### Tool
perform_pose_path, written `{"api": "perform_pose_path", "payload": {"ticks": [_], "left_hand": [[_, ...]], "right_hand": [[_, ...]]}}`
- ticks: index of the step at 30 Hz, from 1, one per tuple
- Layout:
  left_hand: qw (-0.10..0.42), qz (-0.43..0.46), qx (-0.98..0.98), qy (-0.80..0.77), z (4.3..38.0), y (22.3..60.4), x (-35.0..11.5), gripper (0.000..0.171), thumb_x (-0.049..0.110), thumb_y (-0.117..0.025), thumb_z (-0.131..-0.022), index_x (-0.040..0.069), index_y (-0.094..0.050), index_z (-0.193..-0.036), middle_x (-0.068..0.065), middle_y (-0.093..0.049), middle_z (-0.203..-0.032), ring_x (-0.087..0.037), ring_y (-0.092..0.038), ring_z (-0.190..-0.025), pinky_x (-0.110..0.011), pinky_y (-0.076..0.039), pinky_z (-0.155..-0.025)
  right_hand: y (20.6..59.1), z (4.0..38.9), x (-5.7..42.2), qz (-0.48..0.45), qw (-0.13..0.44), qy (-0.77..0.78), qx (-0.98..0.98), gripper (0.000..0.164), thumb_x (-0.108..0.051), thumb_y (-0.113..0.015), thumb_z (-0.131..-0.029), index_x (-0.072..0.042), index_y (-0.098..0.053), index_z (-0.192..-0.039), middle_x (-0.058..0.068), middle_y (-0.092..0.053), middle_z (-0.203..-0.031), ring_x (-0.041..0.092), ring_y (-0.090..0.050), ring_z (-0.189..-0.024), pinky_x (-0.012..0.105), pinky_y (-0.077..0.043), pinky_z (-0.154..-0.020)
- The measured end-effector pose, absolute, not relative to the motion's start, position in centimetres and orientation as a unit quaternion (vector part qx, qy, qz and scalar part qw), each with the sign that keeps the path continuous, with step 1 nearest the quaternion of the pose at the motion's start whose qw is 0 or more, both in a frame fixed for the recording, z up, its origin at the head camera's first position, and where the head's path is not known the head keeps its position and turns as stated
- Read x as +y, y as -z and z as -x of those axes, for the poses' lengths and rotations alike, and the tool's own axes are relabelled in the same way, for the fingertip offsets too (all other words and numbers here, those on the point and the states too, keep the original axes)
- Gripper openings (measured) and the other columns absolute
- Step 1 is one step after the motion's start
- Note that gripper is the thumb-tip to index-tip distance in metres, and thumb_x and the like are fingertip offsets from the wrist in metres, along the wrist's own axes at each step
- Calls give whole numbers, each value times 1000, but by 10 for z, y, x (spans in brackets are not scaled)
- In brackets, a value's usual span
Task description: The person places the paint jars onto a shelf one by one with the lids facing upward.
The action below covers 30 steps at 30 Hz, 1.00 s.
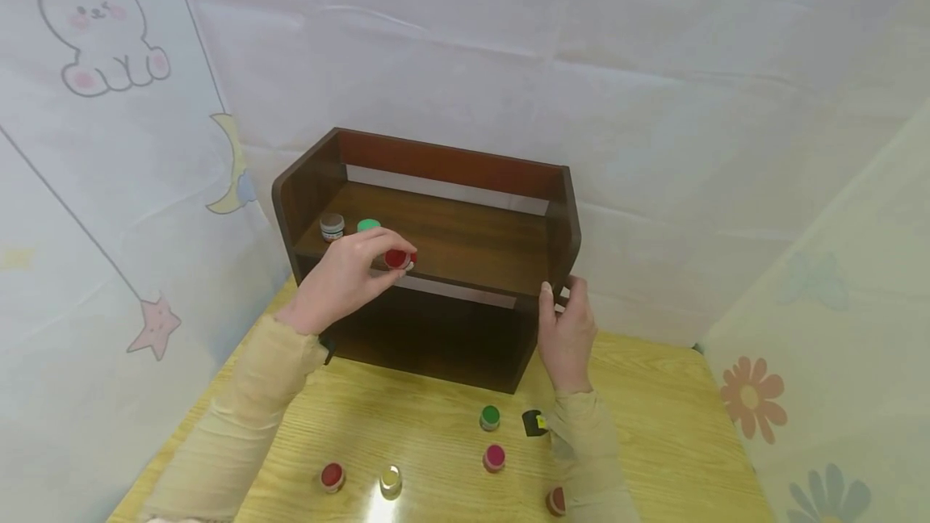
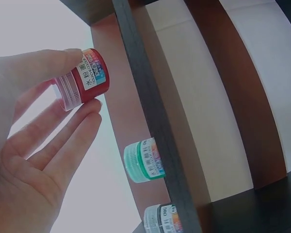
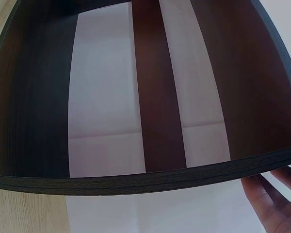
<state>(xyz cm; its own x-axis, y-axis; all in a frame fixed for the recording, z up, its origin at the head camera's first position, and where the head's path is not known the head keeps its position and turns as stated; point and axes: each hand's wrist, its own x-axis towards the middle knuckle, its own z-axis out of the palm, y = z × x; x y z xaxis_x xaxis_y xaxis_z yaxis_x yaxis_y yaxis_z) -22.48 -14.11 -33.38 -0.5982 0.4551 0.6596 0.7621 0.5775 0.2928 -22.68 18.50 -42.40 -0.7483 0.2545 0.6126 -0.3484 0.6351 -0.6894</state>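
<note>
My left hand pinches a small red paint jar between thumb and fingers, just in front of the upper board of a dark brown wooden shelf. The left wrist view shows the jar's printed label and clear lid, tilted sideways. On the board's left part stand a green paint jar and a dark grey paint jar. The fingers partly cover the green one in the head view. My right hand touches the outside of the shelf's right side panel, fingers loosely bent.
On the wooden table before the shelf stand a green jar, a pink jar, a yellow jar and a red jar. My right sleeve partly covers a brownish-red jar. A printed white cloth hangs behind.
</note>
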Motion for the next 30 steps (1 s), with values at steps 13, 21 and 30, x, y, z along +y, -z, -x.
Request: {"api": "perform_pose_path", "payload": {"ticks": [13,21,30], "left_hand": [[254,346,-856,288,236,320,-145,33,-3,-84,-81,5,-69,-109,-3,-69,-106,-17,-64,-91,-37,-56,-80],[270,355,-848,285,241,314,-143,31,-2,-86,-79,6,-71,-106,-5,-68,-105,-19,-64,-90,-41,-58,-79],[260,353,-856,274,246,309,-143,31,1,-86,-80,6,-72,-107,-4,-70,-104,-19,-66,-88,-43,-57,-79]], "right_hand": [[425,226,188,-28,351,-429,-832,35,-30,-59,-104,1,-56,-121,19,-67,-114,36,-69,-95,51,-58,-76],[426,227,189,-27,355,-425,-832,35,-31,-59,-104,1,-55,-120,19,-67,-113,36,-69,-95,51,-58,-76],[426,227,190,-26,355,-422,-834,37,-32,-57,-105,1,-55,-121,19,-66,-113,36,-68,-94,51,-58,-76]]}}
